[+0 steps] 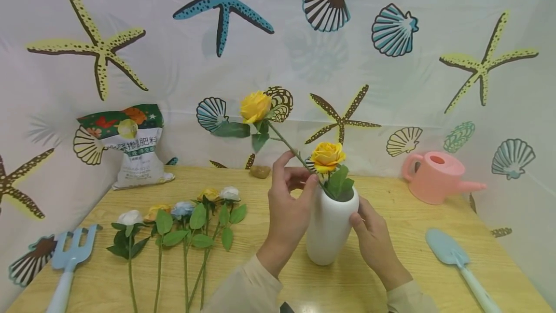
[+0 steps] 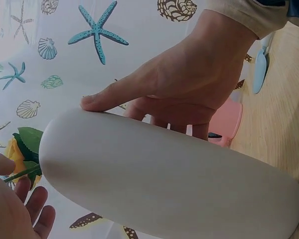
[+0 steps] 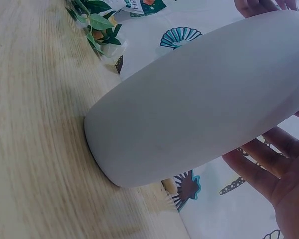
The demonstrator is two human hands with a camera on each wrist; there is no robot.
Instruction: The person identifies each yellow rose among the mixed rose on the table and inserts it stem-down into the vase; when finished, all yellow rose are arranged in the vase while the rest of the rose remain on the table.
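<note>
A white vase (image 1: 328, 228) stands on the wooden table, a short yellow rose (image 1: 327, 157) with green leaves in its mouth. My left hand (image 1: 288, 204) is at the vase's left rim and pinches the stem of a second yellow rose (image 1: 256, 106). That rose leans up to the left, its lower stem end inside the vase mouth and hidden. On the other side my right hand (image 1: 377, 240) grips the vase, thumb on the near side. In the left wrist view the right hand's fingers (image 2: 202, 130) pass behind the vase wall. The right wrist view shows the vase base (image 3: 102, 149) on the table.
Several artificial roses (image 1: 184, 209) in white, yellow and blue lie to the left, near a blue hand fork (image 1: 71, 257). Behind them stands a fertilizer bag (image 1: 141, 158). A pink watering can (image 1: 438, 177) and a blue trowel (image 1: 449, 248) are to the right. A small stone (image 1: 259, 172) sits at the back.
</note>
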